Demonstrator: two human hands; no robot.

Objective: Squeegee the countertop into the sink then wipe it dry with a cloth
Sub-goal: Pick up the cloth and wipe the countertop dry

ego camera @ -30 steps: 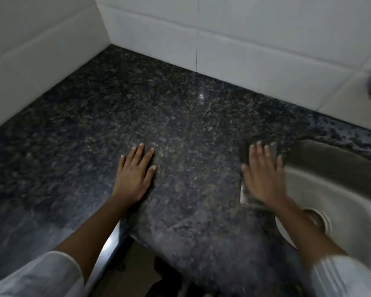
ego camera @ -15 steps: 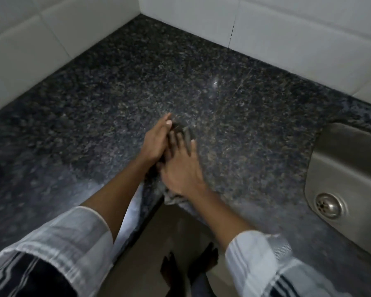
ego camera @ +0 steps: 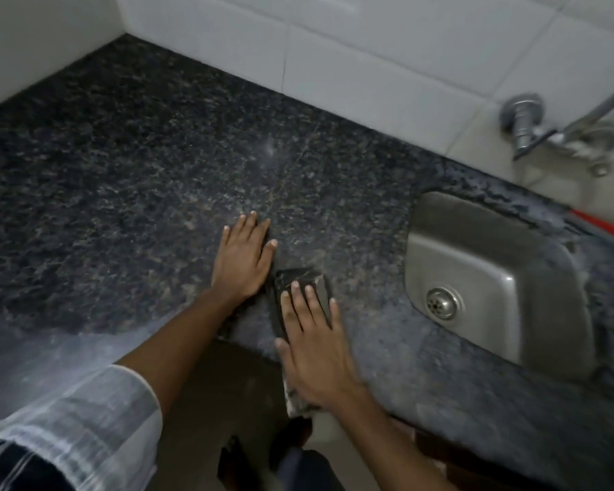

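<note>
The dark speckled granite countertop (ego camera: 121, 171) fills most of the view. My left hand (ego camera: 243, 258) lies flat on it, fingers spread, holding nothing. Just right of it, at the counter's front edge, my right hand (ego camera: 314, 352) presses flat on a dark patterned cloth (ego camera: 298, 274). The cloth sticks out beyond my fingertips, and its near end hangs over the front edge. The steel sink (ego camera: 493, 264) with its drain (ego camera: 442, 303) is set into the counter to the right, apart from both hands. No squeegee is in view.
White tiled walls (ego camera: 369, 65) bound the counter at the back and left. A metal tap (ego camera: 525, 125) juts from the wall above the sink. Something orange (ego camera: 607, 225) shows at the right border. The floor and my feet (ego camera: 234, 462) lie below the counter's front edge.
My right hand carried the cloth from the sink's left rim across to my left hand, then a little right and toward the front edge. The left hand stayed flat on the counter.
</note>
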